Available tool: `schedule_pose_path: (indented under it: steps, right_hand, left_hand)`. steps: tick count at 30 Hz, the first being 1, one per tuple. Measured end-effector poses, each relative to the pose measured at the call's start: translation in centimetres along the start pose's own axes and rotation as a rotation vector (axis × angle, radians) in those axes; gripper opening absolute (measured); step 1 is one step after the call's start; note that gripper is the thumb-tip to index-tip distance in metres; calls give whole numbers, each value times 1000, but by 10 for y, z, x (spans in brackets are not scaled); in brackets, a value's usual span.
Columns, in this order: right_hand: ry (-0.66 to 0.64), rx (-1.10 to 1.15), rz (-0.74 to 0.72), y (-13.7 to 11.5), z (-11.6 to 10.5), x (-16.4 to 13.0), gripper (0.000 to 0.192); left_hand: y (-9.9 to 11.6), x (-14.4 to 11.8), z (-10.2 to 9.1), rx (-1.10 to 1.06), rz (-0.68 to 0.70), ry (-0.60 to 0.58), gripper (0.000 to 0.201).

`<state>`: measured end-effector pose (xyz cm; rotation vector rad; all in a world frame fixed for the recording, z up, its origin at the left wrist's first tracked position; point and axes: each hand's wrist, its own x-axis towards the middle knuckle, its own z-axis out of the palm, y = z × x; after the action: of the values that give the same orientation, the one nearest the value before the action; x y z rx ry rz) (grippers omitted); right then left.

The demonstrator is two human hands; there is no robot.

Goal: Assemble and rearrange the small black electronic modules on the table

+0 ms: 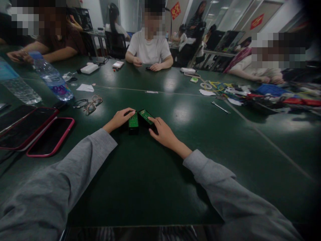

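Two small black boxes, each with a green circuit board on its upper face, stand close together on the dark green table. My left hand (122,117) grips the left box (133,121) from its left side, fingers over its far end. The right box (145,115) is turned at an angle, its far end near the left one. My right hand (162,132) is closed around its right side, with fingertips on the board's edge. The undersides of both boxes and some of my fingers are hidden.
Phones in a red case (50,137) lie at the left, below two water bottles (54,80). Glasses (92,104) rest nearby. A wrench (220,107) and a heap of cables (250,92) lie at the right. Several people sit around the table (140,187).
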<state>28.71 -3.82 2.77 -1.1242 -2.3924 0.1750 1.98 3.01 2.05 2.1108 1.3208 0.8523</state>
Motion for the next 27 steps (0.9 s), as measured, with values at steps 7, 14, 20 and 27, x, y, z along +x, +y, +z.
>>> schedule_pose_path:
  steps: [7, 14, 20, 27]
  right_hand:
    - [-6, 4, 0, 0, 0, 0, 53]
    - [-2, -3, -3, 0, 0, 0, 53]
    - [8, 8, -6, 1, 1, 0, 53]
    - [6, 15, -9, 1, 1, 0, 53]
  left_hand:
    - [3, -1, -1, 8, 5, 1, 42]
    - [5, -2, -1, 1, 10, 5, 42]
    - [3, -1, 0, 3, -11, 6, 42]
    - [-1, 0, 1, 0, 12, 9, 42]
